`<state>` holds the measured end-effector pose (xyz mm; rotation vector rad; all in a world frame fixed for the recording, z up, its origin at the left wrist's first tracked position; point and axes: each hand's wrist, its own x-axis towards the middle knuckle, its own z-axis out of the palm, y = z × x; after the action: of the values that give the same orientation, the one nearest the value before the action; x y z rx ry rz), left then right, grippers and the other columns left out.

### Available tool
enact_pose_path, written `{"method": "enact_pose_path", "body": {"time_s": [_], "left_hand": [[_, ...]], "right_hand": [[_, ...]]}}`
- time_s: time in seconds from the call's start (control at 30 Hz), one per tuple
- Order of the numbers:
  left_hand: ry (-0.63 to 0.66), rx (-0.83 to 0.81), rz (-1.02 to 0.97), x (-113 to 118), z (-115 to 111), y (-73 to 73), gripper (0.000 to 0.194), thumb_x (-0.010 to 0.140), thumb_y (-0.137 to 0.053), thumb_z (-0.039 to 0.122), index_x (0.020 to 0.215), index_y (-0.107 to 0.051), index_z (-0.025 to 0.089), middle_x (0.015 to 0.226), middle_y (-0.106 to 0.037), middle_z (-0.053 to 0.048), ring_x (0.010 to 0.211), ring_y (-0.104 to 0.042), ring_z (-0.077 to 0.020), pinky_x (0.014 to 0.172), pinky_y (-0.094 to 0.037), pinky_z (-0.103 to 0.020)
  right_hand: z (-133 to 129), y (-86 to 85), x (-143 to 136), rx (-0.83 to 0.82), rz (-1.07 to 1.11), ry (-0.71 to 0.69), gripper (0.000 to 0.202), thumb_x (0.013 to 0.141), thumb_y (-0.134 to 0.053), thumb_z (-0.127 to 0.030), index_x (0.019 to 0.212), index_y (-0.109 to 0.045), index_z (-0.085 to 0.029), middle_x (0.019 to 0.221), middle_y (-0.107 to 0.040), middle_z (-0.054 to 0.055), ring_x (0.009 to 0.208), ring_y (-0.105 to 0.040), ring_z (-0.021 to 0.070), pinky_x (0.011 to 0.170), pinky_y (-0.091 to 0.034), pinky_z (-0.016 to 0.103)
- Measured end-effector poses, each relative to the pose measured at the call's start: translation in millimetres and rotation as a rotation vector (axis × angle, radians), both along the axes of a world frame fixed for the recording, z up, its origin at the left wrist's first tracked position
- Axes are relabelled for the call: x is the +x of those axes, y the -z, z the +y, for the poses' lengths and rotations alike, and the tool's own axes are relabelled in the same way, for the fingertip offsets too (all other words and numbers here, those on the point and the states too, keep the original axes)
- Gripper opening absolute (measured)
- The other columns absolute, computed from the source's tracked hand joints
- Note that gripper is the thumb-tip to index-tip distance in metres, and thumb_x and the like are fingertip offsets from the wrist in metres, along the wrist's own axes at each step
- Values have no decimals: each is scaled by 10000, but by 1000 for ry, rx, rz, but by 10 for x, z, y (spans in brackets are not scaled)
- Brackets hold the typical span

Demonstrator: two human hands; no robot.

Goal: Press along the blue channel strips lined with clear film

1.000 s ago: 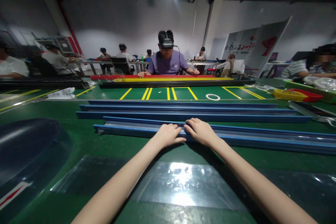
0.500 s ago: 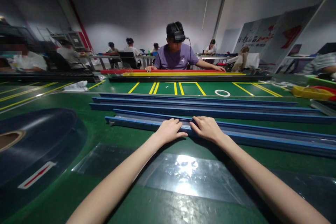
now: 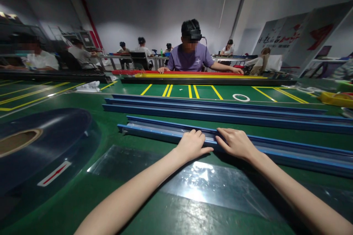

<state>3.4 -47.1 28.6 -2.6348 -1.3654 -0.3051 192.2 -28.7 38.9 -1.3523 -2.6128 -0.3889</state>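
Two hands on the blue channel

The nearest blue channel (image 3: pixel 154 134) runs out of frame at right, across the green table (image 3: pixel 132 194). The left hand's (image 3: pixel 191 145) fingers bunch, thumb apart; the right hand's (image 3: pixel 236 144) spread slightly; pinching, cannot tell. More roll core (image 3: pixel 19 141) shows than earlier. The channel looks straight, trough-shaped.

Head-worn, facing forward and down across the green surface (image 3: pixel 138 214).
Looks from above the near side toward the far edge, close to the left hand (image 3: pixel 191 144) and right hand (image 3: pixel 237 144), and reaches past a person in purple (image 3: pixel 187 60) beyond that edge to the back wall (image 3: pixel 138 11).
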Motion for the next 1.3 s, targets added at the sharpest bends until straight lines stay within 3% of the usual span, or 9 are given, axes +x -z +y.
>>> {"method": "enact_pose_path", "body": {"time_s": [0.3,0.6,0.83,1.07,1.3], "left_hand": [[23,-101,-41,-100,-86,-131,480,840,-304,547,904,-555,143,906,-609,-72,871,-556,-203,725,-442,-299],[-90,-122,4,-326,-72,-151,498,890,-229,463,859,-612,146,912,-609,-85,892,-558,-214,736,-439,-308],[-168,-189,33,-453,-56,-281,478,896,-210,391,792,-616,163,820,-649,-76,786,-607,-211,654,-438,-290],[-227,-248,14,-664,-34,-306,415,871,-266,375,759,-617,185,804,-658,-61,764,-610,-193,639,-423,-260],[-256,-243,-3,-639,-42,-259,398,866,-269,333,762,-624,184,821,-658,-68,771,-608,-204,646,-425,-278]], "right_hand": [[-57,3,101,30,-18,-40,385,869,-271,-360,936,-583,-145,928,-653,127,797,-612,195,678,-432,277],[-98,23,169,33,32,-46,382,851,-310,-355,1010,-580,-135,981,-648,133,850,-613,203,729,-456,309],[-157,24,288,36,31,-42,381,850,-306,-347,1012,-587,-146,949,-658,121,835,-615,198,721,-461,304],[-162,6,249,13,25,33,406,846,-298,-380,1007,-592,-150,939,-656,119,817,-609,196,708,-450,307],[-131,-189,48,-152,-90,205,450,876,-213,-455,851,-570,-183,839,-633,87,759,-597,206,605,-401,286]]}}
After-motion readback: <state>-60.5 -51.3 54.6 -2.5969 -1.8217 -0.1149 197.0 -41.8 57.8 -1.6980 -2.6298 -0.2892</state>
